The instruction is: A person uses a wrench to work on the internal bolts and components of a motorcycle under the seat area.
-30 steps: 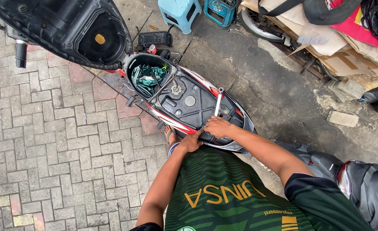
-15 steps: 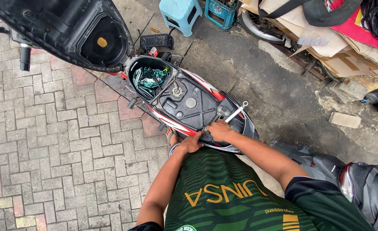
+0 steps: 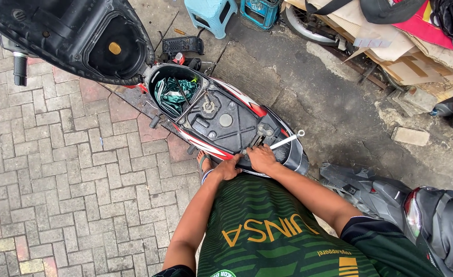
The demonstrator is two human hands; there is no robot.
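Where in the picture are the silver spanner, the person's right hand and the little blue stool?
silver spanner (image 3: 287, 140), head view, on the middle of its shaft.
right hand (image 3: 261, 158), head view, on the back of the hand.
blue stool (image 3: 209, 11), head view, on its seat top.

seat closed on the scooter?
No: the black seat is hinged up, leaving the storage compartment open, while the left hand and right hand rest at the scooter's rear.

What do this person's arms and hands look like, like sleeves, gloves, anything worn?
Both arms are bare from the short sleeves down. The left hand and right hand wear no gloves. The shirt is dark green with lighter green zigzag stripes and yellow lettering; its sleeve ends are dark.
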